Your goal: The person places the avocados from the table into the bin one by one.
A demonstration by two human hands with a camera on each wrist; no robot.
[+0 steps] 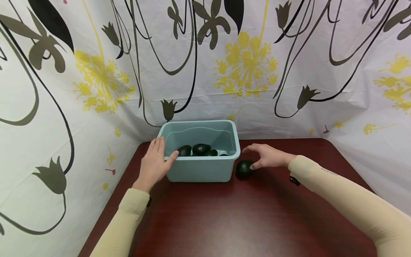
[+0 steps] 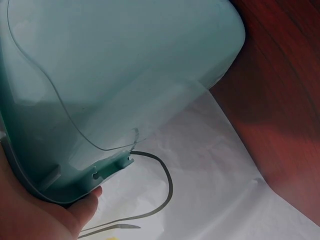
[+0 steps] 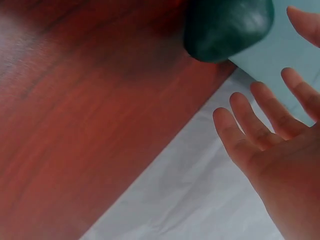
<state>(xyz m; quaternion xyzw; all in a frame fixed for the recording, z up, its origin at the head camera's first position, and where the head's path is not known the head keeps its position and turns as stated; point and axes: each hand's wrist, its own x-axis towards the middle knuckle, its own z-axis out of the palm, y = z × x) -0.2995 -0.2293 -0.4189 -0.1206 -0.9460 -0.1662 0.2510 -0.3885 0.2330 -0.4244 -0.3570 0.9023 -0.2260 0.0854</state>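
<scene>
A light blue plastic bin [image 1: 200,170] stands on the table with several dark green avocados [image 1: 201,149] inside; its front wall partly hides them. My left hand [image 1: 154,165] rests against the bin's left front corner, fingers straight along the side and thumb at the rim. In the left wrist view, part of the left hand [image 2: 50,217] shows beside the bin's rim [image 2: 30,187]. One more avocado [image 1: 243,170] lies on the table just right of the bin. Over it my right hand [image 1: 268,156] is spread, fingers apart; the right wrist view shows a gap between that hand [image 3: 285,150] and the avocado [image 3: 227,30].
The dark red wooden table [image 1: 237,217] reaches back to a white patterned cloth [image 1: 205,78] hanging behind and at both sides. The bin stands close to the table's back edge.
</scene>
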